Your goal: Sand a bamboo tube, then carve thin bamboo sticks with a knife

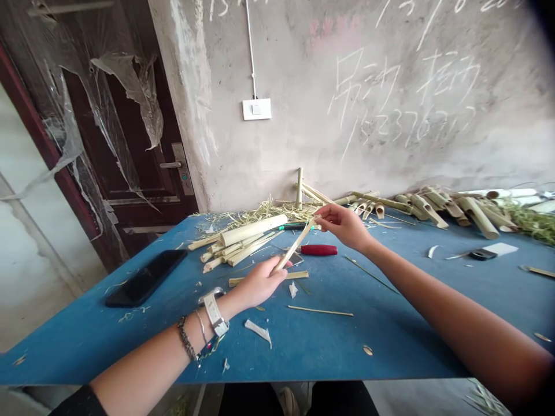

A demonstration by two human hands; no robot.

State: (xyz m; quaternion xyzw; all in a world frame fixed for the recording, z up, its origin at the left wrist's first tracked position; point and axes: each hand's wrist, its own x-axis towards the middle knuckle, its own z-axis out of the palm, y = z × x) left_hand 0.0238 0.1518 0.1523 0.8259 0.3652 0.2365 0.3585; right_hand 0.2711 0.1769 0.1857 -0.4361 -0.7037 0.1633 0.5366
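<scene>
A pale bamboo strip [296,247] slants up between my two hands above the blue table. My left hand [263,282] is closed around its lower end. At the upper end, the fingers of my right hand [342,224] pinch the tip. Behind the strip lies a tool with a red handle [318,249]; its metal end is partly covered. Another flat bamboo piece [299,275] rests on the table just past my left hand. To the left of the strip is a pile of split bamboo pieces [234,248], with a thicker bamboo length [254,229] on top.
A black phone [146,278] lies at the left of the blue table [321,346]. Cut bamboo tubes [433,209] and shavings [269,212] line the wall side. A small utility blade with a pale handle [494,251] is at the right. Thin slivers and scraps are scattered about.
</scene>
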